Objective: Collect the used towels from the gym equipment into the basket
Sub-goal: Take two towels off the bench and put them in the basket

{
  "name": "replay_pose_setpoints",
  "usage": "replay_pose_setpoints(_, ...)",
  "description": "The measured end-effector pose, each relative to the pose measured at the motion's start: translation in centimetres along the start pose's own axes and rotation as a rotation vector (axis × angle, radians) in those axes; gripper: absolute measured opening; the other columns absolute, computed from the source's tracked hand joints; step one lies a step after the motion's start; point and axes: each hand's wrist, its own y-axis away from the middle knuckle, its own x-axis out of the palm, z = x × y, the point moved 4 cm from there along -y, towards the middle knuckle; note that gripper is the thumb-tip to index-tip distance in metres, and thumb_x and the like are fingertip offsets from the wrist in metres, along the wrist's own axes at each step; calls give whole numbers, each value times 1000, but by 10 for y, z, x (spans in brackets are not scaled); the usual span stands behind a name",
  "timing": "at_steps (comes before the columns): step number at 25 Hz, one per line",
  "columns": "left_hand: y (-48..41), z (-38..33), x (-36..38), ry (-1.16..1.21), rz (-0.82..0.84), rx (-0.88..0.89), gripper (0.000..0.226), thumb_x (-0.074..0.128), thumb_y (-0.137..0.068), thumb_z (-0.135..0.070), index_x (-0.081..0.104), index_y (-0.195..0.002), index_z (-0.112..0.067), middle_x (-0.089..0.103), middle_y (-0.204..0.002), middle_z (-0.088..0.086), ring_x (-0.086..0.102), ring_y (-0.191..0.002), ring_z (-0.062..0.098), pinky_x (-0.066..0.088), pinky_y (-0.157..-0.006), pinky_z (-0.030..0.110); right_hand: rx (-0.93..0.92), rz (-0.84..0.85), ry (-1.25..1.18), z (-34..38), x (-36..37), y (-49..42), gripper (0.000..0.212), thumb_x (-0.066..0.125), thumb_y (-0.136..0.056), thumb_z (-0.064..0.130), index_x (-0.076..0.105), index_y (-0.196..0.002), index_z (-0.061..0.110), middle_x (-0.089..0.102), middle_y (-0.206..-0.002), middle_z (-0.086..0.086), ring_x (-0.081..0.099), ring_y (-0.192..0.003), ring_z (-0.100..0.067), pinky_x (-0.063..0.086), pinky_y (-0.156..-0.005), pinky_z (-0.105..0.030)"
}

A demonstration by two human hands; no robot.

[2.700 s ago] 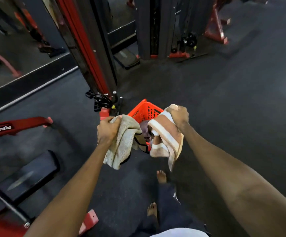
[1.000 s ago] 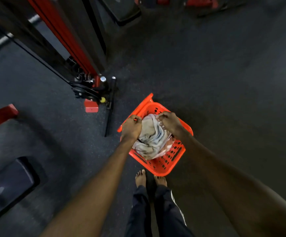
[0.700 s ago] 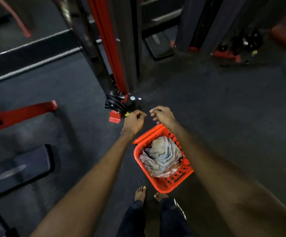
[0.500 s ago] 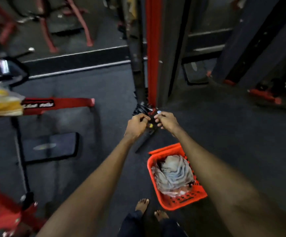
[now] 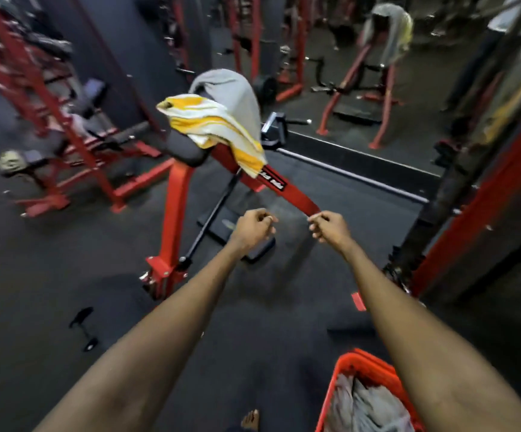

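A yellow-and-white striped towel (image 5: 218, 129) and a grey towel (image 5: 231, 88) hang over the padded top of a red machine (image 5: 175, 207) ahead of me. Both my arms are stretched out toward it. My left hand (image 5: 254, 227) and my right hand (image 5: 327, 227) are loosely curled, hold nothing and are well short of the towels. The red plastic basket (image 5: 343, 378) stands on the floor at the lower right, partly behind my right forearm, with pale towels (image 5: 362, 406) in it.
A mirror wall at the back right reflects a towel (image 5: 390, 29) draped on a red frame. Red racks and a bench (image 5: 75, 132) stand at the left, a red-and-black upright (image 5: 471, 210) at the right. A small black handle (image 5: 81, 325) lies on the dark floor.
I dropped the two towels into the basket and let go. My view then lifted and swung left, so the basket slid to the lower right and the towel-draped machine came into view.
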Motion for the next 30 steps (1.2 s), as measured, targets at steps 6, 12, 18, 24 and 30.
replay_pose_setpoints(6, 39, 34, -131, 94, -311, -83, 22, 51, -94, -11, 72, -89, -16, 72, -70, 1, 60, -53, 6, 46, -53, 21, -172, 135, -36, 105, 83, -7, 21, 53, -97, 12, 68, -83, 17, 63, -65, 0, 54, -47, -9, 35, -38, -17)
replay_pose_setpoints(12, 48, 73, -196, 141, -443, -120, 24, 51, -92, -16, 71, -81, -24, 75, -73, 2, 62, -56, 17, 43, -55, 24, -236, 186, -29, 159, 134, -6, 18, 52, -97, 9, 69, -91, 10, 62, -65, -2, 51, -43, -8, 32, -37, -16)
replay_pose_setpoints(18, 31, 93, -225, 202, -441, -107, 25, 50, -94, -11, 70, -83, -21, 74, -75, 6, 59, -54, 14, 43, -51, 22, -268, 158, 10, 184, 163, -19, 20, 52, -97, 11, 70, -87, 12, 65, -64, 0, 55, -48, -12, 37, -38, -17)
replay_pose_setpoints(24, -22, 104, -263, 260, -431, -63, 23, 48, -93, -11, 69, -84, -18, 72, -74, 4, 57, -54, 14, 43, -50, 23, -229, 88, -102, 201, 181, -55, 23, 53, -96, 8, 66, -78, 13, 60, -63, 0, 50, -47, -13, 30, -37, -17)
replay_pose_setpoints(30, -92, 121, -276, 275, -414, -65, 24, 48, -92, -9, 68, -83, -19, 71, -72, 4, 56, -51, 13, 42, -48, 22, -213, 91, -75, 197, 207, -117, 20, 52, -96, 9, 69, -87, 10, 61, -65, 1, 50, -48, -10, 35, -42, -19)
